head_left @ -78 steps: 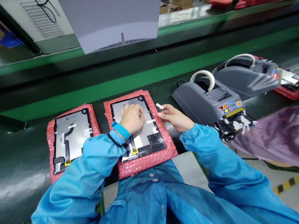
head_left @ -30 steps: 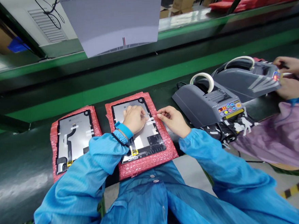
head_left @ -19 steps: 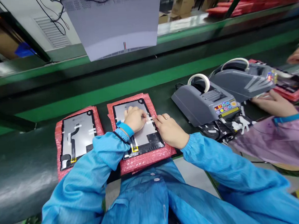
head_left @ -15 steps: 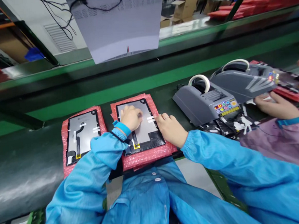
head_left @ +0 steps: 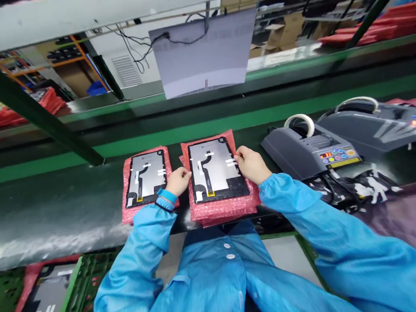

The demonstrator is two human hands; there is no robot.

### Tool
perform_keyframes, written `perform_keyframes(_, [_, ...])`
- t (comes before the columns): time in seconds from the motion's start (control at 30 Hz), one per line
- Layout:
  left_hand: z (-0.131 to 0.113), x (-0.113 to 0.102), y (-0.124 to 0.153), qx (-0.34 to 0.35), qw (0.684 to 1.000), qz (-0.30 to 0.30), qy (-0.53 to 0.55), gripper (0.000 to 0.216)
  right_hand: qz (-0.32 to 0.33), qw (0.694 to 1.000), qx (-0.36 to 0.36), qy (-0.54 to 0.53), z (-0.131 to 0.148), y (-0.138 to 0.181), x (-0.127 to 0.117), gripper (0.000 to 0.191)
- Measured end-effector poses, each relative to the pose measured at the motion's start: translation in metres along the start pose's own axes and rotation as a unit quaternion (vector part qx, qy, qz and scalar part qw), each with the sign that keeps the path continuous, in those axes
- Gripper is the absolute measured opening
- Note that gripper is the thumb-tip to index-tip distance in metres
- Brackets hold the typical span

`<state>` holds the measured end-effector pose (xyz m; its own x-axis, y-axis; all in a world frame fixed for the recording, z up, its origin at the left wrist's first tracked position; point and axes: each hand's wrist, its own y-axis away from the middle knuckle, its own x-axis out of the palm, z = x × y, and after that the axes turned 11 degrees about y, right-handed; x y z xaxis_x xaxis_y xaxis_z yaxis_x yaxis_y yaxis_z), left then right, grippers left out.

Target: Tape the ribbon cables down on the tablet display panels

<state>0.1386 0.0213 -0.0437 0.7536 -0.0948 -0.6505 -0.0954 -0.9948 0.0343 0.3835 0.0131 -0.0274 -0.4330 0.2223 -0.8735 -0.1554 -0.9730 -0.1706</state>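
Observation:
A grey tablet back panel (head_left: 216, 174) with white tape strips lies on a stack of pink bubble wrap (head_left: 226, 209) at the near edge of the dark conveyor belt. My left hand (head_left: 179, 181) is curled on the left edge of this wrap and panel. On the right edge, my right hand (head_left: 251, 165) is closed, thumb on the panel's rim. A second taped panel (head_left: 146, 178) rests on its own pink wrap just to the left, beside my left wrist.
Two grey automatic tape dispensers (head_left: 310, 149) (head_left: 373, 125) stand to the right, with cut tape bits and black cables before them. A green crate (head_left: 70, 298) at the bottom left holds another wrapped panel. A white sheet (head_left: 204, 59) hangs above the belt; a green post (head_left: 37, 115) slants at left.
Both hands left the panel's face, where a tape strip was pressed down, and now grip its left and right edges. The co-worker's hands at the right are out of view.

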Motion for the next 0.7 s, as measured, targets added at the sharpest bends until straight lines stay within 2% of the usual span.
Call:
perform_keyframes(0.07, [0.001, 0.002, 0.0, 0.004, 1.0, -0.008, 0.01, 0.018, -0.006, 0.997, 0.048, -0.062, 0.006, -0.003, 0.001, 0.008])
perform_keyframes(0.13, [0.003, 0.002, 0.001, 0.006, 1.0, -0.017, 0.02, 0.016, 0.028, 0.982, 0.104, -0.157, 0.011, -0.007, 0.0, 0.019])
perform_keyframes(0.2, [0.004, 0.0, 0.004, 0.007, 0.999, -0.036, 0.03, 0.009, 0.081, 0.951, 0.123, -0.27, 0.016, -0.01, -0.003, 0.027])
perform_keyframes(0.3, [0.004, 0.001, 0.004, 0.029, 0.997, -0.07, 0.021, 0.008, 0.152, 0.899, 0.152, -0.382, 0.02, -0.011, -0.01, 0.025])
perform_keyframes(0.37, [0.0, 0.004, 0.002, 0.041, 0.996, -0.075, -0.01, 0.012, 0.172, 0.879, 0.197, -0.4, 0.021, -0.008, -0.014, 0.023])
perform_keyframes(0.47, [-0.009, 0.012, -0.005, 0.024, 0.996, -0.052, -0.062, 0.025, 0.166, 0.868, 0.223, -0.411, 0.02, -0.001, -0.014, 0.022])
perform_keyframes(0.6, [-0.018, 0.017, -0.009, 0.018, 0.994, -0.037, -0.098, 0.027, 0.146, 0.87, 0.201, -0.426, 0.017, 0.004, -0.014, 0.024])
perform_keyframes(0.7, [-0.014, 0.001, -0.007, 0.025, 0.992, -0.054, -0.107, 0.026, 0.146, 0.872, 0.172, -0.435, 0.028, -0.003, -0.011, 0.026])
